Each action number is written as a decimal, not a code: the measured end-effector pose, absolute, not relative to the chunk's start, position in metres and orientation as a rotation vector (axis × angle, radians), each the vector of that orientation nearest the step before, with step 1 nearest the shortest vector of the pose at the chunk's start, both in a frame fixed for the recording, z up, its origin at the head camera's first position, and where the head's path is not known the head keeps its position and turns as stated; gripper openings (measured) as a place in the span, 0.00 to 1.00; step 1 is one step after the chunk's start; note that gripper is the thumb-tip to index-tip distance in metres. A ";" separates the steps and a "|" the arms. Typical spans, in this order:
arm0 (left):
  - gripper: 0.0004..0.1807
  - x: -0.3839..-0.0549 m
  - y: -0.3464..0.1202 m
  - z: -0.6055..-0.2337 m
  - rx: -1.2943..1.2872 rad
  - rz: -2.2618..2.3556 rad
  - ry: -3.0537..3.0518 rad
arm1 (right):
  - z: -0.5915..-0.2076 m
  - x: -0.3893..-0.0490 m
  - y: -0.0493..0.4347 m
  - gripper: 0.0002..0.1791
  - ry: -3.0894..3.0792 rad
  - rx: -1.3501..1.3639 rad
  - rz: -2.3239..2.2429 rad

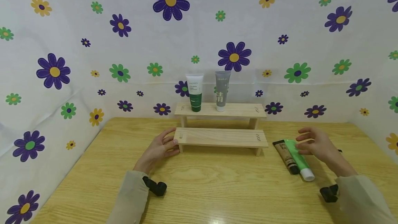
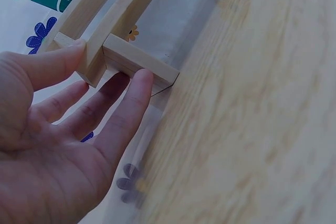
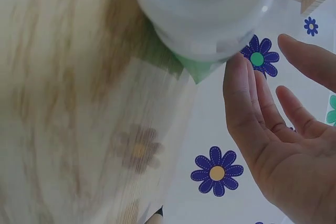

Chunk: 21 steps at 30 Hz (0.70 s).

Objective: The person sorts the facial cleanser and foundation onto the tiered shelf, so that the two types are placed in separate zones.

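My left hand rests at the left end of the lower wooden shelf. In the left wrist view, its thumb touches the board's end and extended fingers reach the leg. My right hand hovers by a green tube with a white cap, fingers loosely bent and nothing between them. Whether a fingertip touches the green tube is unclear. A brown tube with a black cap lies alongside it. On the upper shelf stand a white-and-green tube and a grey tube, both upright.
Behind the shelves hangs a white sheet with printed flowers. The wooden tabletop stretches in front of them. A small dark-tipped item lies partly hidden behind the right wrist.
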<state>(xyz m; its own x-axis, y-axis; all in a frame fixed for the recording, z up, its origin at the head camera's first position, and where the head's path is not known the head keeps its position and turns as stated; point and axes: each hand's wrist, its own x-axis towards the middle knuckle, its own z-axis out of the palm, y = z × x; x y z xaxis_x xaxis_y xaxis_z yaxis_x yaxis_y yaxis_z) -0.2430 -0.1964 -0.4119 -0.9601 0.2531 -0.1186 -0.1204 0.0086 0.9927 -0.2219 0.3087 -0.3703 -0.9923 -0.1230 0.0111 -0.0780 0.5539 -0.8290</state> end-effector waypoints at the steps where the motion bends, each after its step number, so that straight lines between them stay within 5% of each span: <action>1: 0.32 -0.243 -0.196 -0.412 0.140 2.039 2.022 | -0.370 -0.222 0.310 0.31 2.737 -0.171 -1.429; 21: 0.32 -0.242 -0.198 -0.413 0.150 2.024 2.033 | -0.376 -0.225 0.326 0.30 2.665 -0.138 -1.230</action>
<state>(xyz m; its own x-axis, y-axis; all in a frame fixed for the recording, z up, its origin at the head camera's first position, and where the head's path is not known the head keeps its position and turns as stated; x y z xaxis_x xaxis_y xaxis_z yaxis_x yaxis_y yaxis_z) -0.2423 -0.1978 -0.4126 -0.9589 0.2591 -0.1156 -0.1144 0.0196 0.9932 -0.2254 0.3263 -0.3760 -0.9750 -0.1690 -0.1444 0.0002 0.6490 -0.7608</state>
